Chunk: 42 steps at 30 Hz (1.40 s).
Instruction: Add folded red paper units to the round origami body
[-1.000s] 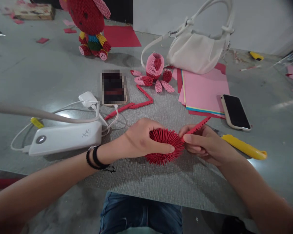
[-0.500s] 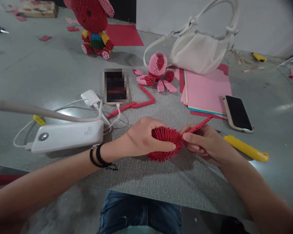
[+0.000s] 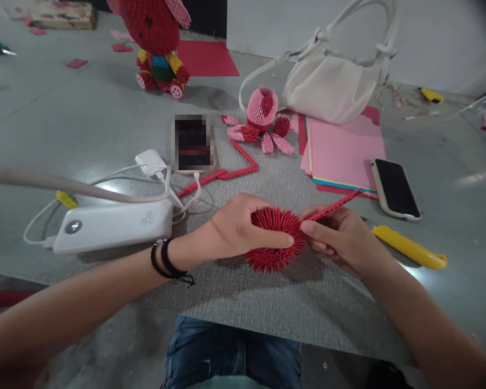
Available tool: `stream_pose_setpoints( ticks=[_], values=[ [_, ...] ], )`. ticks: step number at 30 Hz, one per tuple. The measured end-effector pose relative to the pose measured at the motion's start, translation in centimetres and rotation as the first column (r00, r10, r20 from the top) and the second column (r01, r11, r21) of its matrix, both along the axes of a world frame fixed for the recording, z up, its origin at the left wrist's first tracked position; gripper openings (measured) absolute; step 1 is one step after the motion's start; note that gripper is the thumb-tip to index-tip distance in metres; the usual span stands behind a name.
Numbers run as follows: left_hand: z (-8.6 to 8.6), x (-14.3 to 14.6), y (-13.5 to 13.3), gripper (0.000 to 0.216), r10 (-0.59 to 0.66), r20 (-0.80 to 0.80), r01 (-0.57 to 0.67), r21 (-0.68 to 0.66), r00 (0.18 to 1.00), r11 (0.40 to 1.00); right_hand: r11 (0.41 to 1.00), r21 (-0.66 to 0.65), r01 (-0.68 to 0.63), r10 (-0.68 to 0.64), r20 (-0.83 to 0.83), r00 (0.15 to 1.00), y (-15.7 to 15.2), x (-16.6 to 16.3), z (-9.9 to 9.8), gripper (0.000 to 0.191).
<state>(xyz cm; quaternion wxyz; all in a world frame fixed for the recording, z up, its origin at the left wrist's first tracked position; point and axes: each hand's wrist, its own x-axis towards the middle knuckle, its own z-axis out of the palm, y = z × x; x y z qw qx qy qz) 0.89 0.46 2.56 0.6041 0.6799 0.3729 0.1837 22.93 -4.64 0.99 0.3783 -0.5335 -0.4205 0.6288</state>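
Two hands work just beyond the person's blue-jeaned knees [image 3: 230, 351], over a grey textured mat [image 3: 267, 308] at the near edge of the table [image 3: 65, 124]. The left hand [image 3: 237, 227] is cupped over the left and top of a spiky red ring of folded paper units [image 3: 275, 258], with its thumb stretched across the front. The right hand [image 3: 340, 240] pinches a thin red strip of linked paper units [image 3: 336, 204] between thumb and forefinger, its other fingers curled under.

The step in hand looks like joining the strip's near end to the ring's right edge. Seating it would call for a small push in line with the spikes while the left hand braces the ring.

The ring rests on the mat, spikes fanning outward all round, slightly wider left to right. The strip's long axis runs from the ring up and to the right, toward a black phone [image 3: 395, 188].

Right of the hands lies a yellow utility knife [image 3: 409, 247], and to their left a white power bank [image 3: 113, 226]. Farther off are a stack of pink paper sheets [image 3: 340, 151], a pink folded-paper vase [image 3: 261, 108] and a white handbag [image 3: 328, 86].
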Motion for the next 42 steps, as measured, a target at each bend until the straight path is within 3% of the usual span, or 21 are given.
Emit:
stream_pose_setpoints(
  ticks=[4,12,19,27,36,42],
  values=[
    [0.2,0.0,-0.1,0.024,0.008,-0.027,-0.008,0.004,1.0,1.0,0.996,0.083,-0.044,0.035,0.102,0.994,-0.2,0.3,0.2,0.023],
    [-0.1,0.0,0.0,0.024,-0.048,-0.007,0.049,0.029,0.999,0.998,0.99,0.124,-0.074,0.037,0.277,0.96,-0.6,0.2,0.6,0.021],
    [-0.2,0.1,0.0,0.027,0.006,0.045,-0.004,-0.049,0.999,0.999,0.992,0.119,-0.039,0.016,0.195,0.981,-0.2,0.5,0.7,0.021],
    [-0.6,0.1,0.1,0.025,0.013,0.097,-0.002,-0.103,0.995,0.995,0.972,0.23,-0.043,-0.048,0.377,0.925,-0.6,-0.1,1.4,0.016],
    [-2.0,0.1,-0.1,0.026,0.013,0.131,-0.002,-0.088,0.991,0.996,0.938,0.32,-0.135,-0.027,0.455,0.89,-0.7,-0.2,1.2,0.012],
    [-1.5,0.1,-0.1,0.024,-0.013,0.117,0.025,-0.097,0.993,0.995,0.922,0.343,-0.18,-0.01,0.485,0.875,-0.7,-0.2,1.1,0.011]
  ],
)
